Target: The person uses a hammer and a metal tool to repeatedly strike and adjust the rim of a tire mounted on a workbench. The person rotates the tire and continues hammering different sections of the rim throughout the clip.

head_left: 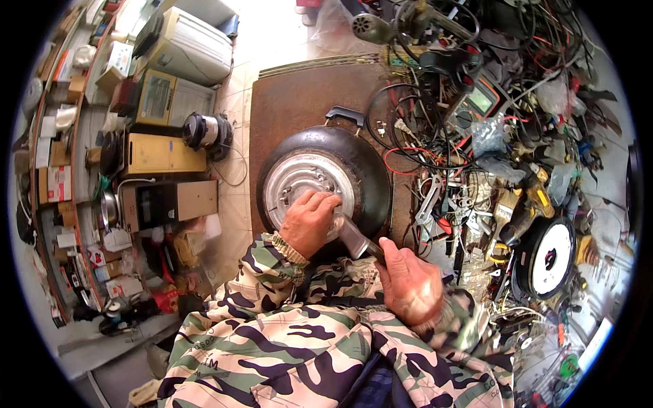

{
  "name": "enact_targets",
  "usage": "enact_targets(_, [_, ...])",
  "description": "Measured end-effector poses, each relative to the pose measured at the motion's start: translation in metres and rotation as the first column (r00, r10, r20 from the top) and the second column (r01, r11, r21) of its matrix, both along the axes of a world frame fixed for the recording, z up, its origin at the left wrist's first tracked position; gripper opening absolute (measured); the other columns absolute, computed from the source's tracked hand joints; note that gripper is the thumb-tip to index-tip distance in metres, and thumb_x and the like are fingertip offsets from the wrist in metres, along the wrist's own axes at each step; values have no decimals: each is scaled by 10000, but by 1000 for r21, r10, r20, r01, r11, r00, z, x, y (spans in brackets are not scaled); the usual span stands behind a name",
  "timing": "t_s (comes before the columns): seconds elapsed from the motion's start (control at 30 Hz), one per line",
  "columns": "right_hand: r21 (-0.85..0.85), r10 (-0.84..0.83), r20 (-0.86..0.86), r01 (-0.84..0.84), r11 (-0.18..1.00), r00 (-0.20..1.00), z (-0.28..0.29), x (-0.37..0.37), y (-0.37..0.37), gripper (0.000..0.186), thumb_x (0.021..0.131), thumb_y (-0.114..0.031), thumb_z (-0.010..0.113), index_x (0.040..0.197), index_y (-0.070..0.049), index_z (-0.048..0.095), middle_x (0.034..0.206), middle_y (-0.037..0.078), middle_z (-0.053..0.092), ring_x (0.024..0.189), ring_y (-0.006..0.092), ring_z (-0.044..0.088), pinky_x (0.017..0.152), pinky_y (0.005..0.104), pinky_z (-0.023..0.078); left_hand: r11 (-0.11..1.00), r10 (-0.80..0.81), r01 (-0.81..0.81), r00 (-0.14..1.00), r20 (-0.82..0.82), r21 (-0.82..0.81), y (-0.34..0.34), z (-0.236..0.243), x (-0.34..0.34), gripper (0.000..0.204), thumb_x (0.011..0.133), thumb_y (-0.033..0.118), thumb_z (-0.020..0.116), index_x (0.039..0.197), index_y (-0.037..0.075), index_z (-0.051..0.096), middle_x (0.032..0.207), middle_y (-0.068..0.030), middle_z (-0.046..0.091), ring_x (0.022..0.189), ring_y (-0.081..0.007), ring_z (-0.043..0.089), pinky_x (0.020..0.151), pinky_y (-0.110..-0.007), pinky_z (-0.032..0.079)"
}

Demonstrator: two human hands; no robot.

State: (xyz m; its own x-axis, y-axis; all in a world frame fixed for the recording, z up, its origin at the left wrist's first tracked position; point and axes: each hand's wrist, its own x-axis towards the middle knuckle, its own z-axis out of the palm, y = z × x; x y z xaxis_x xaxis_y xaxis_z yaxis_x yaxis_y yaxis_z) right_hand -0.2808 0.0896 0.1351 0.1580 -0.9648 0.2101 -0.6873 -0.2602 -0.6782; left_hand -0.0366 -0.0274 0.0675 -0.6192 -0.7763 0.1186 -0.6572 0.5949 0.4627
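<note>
A round black pan [373,178] lies bottom up in front of me, with a dark handle [345,115] at its far side. Set in its underside is a silvery round heating plate [277,183] with a ring-shaped element. My left hand [309,221] is closed over the near part of that plate, its fingers curled; whatever they grip is hidden beneath them. My right hand [410,282] is wrapped round the dark handle of a tool with a broad grey blade [354,239]. The blade slants up to the left and ends close beside my left fingers.
The pan rests on a brown worktop [286,92]. Cables, hand tools and a multimeter [481,98] crowd the right side, with a yellow drill [530,204] and a black reel-like disc [547,258]. Ovens [156,95] and laden shelves [64,149] stand at the left.
</note>
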Motion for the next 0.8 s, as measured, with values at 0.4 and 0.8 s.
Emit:
enact_targets(0.4, [331,-167,102,125,935,981,-47,-12,70,496,905,-69,765,1372,-4,611,980,210,715,780,413,717,659,460,586,961,227,-153,914,-335,231,3,-9,23,189,996,11,657,1176,-20,704,1095,-178,723,1033,-303,721,918,-369,564])
enact_targets(0.8, [358,-111,102,68,931,989,-50,-14,66,456,939,-100,740,1360,9,606,954,192,709,756,397,712,649,460,580,994,60,-45,986,-154,100,1,-7,18,209,915,10,698,1123,14,724,1044,-169,728,1006,-379,695,893,-435,558])
